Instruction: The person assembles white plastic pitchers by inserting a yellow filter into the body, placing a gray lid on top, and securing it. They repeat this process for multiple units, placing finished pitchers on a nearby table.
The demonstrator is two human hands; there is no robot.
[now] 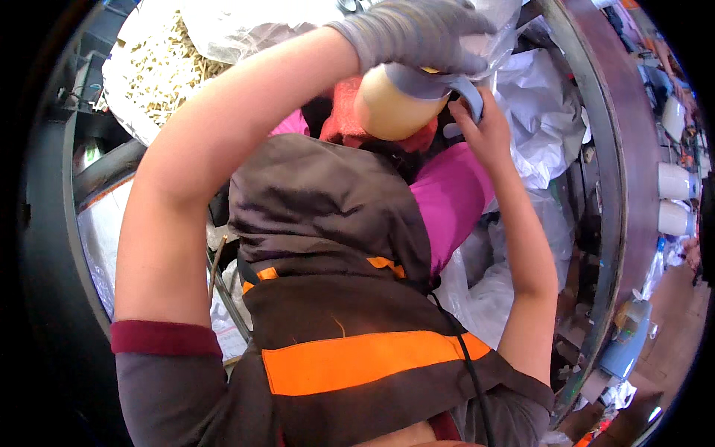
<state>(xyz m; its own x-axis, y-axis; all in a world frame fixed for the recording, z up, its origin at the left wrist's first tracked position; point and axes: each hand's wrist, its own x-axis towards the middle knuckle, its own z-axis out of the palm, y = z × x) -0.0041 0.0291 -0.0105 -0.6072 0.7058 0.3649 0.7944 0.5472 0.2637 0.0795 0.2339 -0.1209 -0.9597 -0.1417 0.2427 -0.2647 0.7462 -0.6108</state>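
Nearest the camera, at six o'clock, the person's own chest is filling the lower frame: a dark brown vest with orange bands, worn over a magenta shirt, with a thin black cable running down its right side.

Both forearms are rising from the lower edge toward twelve o'clock. The left hand, in a grey knit glove, is arching over the top of a tan, rounded gourd-like thing, its fingers curled down and clamped on it, seemingly pinning it steady. The gourd is lying just above the vest, resting against a red cloth, which is probably cushioning it.

The bare right hand, at one o'clock, is gripping a grey-blue tool, its fingers closed around it. The tool is touching the gourd's right side, just under the gloved hand, as if being worked across the skin. I cannot tell what kind of tool it is.

Farther off, crumpled clear and white plastic bags are piling up at two o'clock. A sack of pale yellowish bits is sitting at ten o'clock. A curved reddish-brown tabletop is sweeping along three o'clock, carrying two white cups.
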